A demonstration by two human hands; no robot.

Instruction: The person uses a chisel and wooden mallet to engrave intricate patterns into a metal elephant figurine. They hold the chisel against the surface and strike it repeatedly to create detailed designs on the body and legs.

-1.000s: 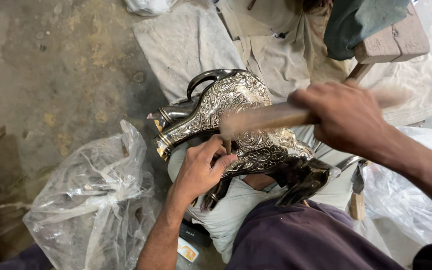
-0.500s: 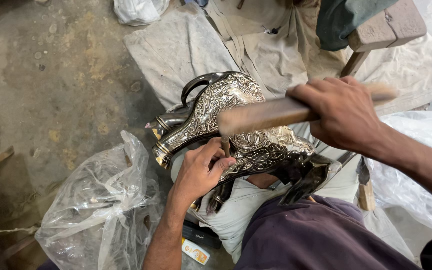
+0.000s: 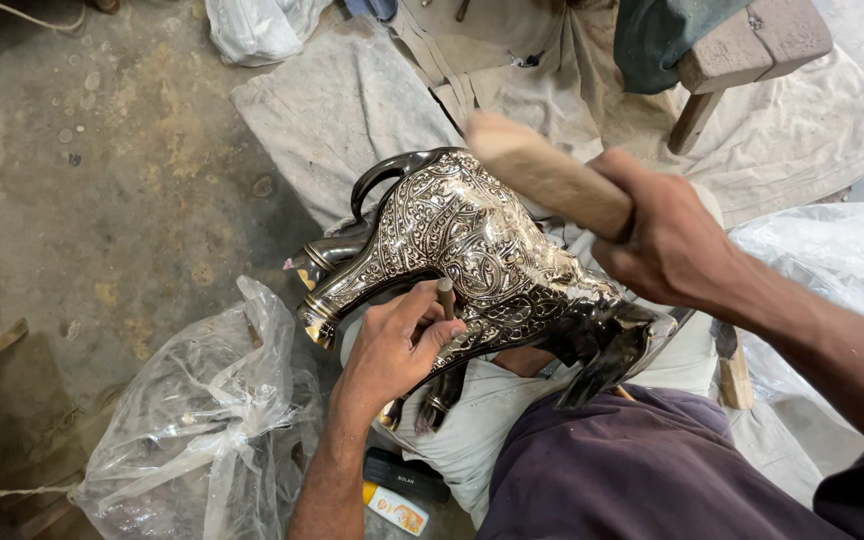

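A silver engraved metal animal figure (image 3: 472, 260) lies across the person's lap, already densely patterned; the left hand (image 3: 392, 350) pinches a small chisel (image 3: 445, 298) against it, while the right hand (image 3: 667, 240) grips a raised wooden mallet (image 3: 542, 170).

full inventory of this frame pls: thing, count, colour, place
animal figure: 1, black with silver engraving, on the lap, centre
punch: 1, dark metal, against the figure, in left hand
mallet: 1, wood, raised over the figure, in right hand
plastic bag: 1, clear, floor lower left
white bag: 1, top edge
plastic sheet: 1, clear, right
cloth: grey-white, spread on floor, top centre
stool: 1, wood, top right
floor: concrete, left
left hand: pinching the punch
right hand: gripping the mallet
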